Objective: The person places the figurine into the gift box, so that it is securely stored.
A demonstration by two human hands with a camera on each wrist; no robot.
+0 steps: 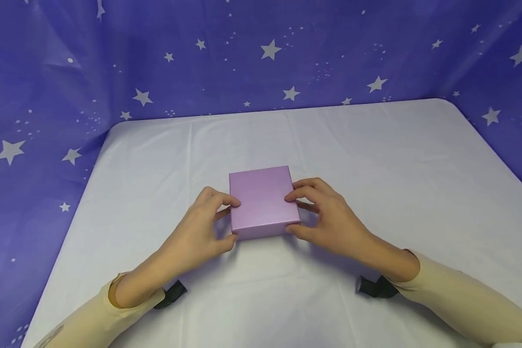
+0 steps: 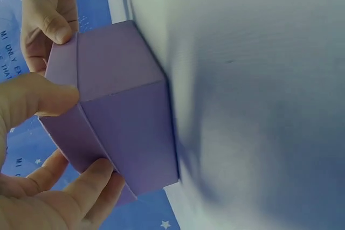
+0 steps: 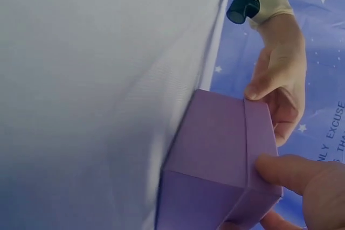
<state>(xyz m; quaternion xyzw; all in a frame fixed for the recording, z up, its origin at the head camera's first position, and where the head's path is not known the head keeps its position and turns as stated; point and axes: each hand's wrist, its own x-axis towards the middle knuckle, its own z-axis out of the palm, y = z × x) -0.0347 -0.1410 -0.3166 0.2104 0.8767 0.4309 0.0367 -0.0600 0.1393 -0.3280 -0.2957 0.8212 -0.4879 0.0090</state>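
Observation:
A square purple box (image 1: 263,200) with a lid sits on the white-covered table, near its middle. The lid's lower edge shows as a line around the sides in the left wrist view, where the box's lower part (image 2: 126,133) rests on the cloth. My left hand (image 1: 202,227) grips the lid from the left, thumb at the near corner and a fingertip over the top edge. From the right, my right hand (image 1: 330,212) grips the lid the same way, its thumb (image 3: 280,171) on the near face. The lid fits down over the box, and what is inside is hidden.
White cloth (image 1: 191,145) with soft creases covers the table. Blue fabric with white stars (image 1: 269,72) hangs behind and along both sides. A dark camera mount is on each wrist, the left one (image 1: 171,294) and the right one (image 1: 376,286) both close over the cloth.

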